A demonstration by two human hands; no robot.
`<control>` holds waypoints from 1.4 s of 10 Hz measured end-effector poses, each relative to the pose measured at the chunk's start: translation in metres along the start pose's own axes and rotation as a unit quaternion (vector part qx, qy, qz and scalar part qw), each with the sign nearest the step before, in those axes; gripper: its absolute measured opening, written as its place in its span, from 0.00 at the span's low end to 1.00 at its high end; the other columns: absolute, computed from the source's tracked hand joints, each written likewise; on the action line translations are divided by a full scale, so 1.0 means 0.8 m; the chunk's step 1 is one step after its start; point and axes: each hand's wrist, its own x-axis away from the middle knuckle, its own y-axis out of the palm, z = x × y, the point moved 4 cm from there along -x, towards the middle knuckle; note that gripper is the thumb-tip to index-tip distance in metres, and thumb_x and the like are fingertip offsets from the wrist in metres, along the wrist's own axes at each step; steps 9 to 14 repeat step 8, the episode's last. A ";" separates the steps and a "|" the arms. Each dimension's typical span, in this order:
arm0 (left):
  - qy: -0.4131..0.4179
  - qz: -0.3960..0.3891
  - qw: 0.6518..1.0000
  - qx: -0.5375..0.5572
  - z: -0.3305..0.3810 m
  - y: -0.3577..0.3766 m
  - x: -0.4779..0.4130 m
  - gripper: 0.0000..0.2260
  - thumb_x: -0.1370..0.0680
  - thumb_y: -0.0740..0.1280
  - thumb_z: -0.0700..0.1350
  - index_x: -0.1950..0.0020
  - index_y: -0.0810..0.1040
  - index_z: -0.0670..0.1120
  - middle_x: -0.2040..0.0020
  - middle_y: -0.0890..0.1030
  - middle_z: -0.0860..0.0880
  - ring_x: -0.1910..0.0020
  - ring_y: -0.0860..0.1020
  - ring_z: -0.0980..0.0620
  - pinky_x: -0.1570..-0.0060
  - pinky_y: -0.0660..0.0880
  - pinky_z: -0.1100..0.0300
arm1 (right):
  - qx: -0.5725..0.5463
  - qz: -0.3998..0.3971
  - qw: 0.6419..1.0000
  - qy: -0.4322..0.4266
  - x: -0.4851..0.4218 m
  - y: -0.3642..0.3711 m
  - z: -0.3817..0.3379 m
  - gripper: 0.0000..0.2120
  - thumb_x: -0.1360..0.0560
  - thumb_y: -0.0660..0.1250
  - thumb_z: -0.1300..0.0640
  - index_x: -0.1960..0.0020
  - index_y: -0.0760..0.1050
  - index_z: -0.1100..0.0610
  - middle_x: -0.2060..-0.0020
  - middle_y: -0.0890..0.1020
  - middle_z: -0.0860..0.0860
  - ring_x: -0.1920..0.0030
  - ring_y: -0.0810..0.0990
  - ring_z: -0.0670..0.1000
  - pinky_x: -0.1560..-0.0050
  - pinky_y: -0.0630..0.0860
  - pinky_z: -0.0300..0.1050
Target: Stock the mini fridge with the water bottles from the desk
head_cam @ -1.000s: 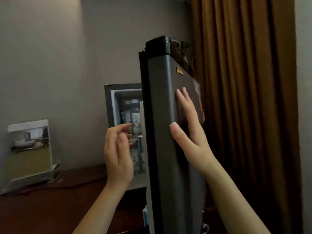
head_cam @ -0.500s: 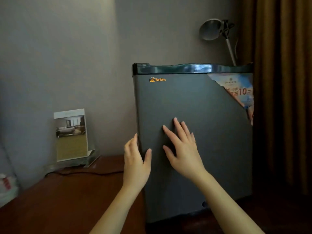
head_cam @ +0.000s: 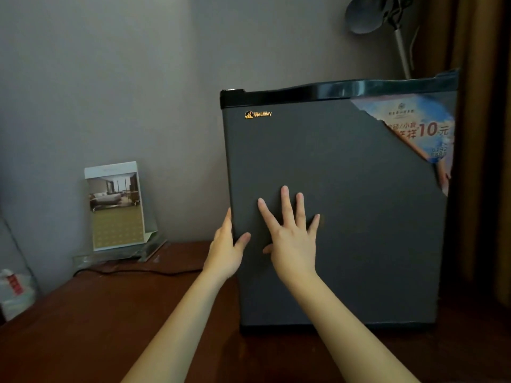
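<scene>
The dark grey mini fridge [head_cam: 345,217] stands on the wooden desk [head_cam: 110,313] with its door closed. A torn poster covers its upper right corner. My right hand [head_cam: 290,239] lies flat on the door front with the fingers spread. My left hand [head_cam: 225,252] rests against the door's left edge; its thumb lies on the front and its fingers point up along the side. No water bottles are in view.
A photo card in a clear stand [head_cam: 114,205] sits on the desk left of the fridge, with a dark cable [head_cam: 143,270] running in front of it. A white bag [head_cam: 13,291] is at the far left. A lamp [head_cam: 367,15] rises behind the fridge; a brown curtain [head_cam: 486,161] hangs right.
The fridge door swung from open to closed, hiding the bottles inside. My right hand stayed flat on the door; my left hand moved onto the door's left edge.
</scene>
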 end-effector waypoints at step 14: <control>-0.172 0.028 0.984 -0.028 -0.064 -0.096 0.074 0.13 0.19 0.57 0.49 0.40 0.75 0.45 0.45 0.78 0.46 0.45 0.77 0.46 0.44 0.72 0.49 | -0.171 0.074 0.982 -0.031 0.037 0.011 -0.058 0.14 0.22 0.58 0.60 0.38 0.74 0.58 0.43 0.77 0.54 0.43 0.72 0.56 0.50 0.72 0.48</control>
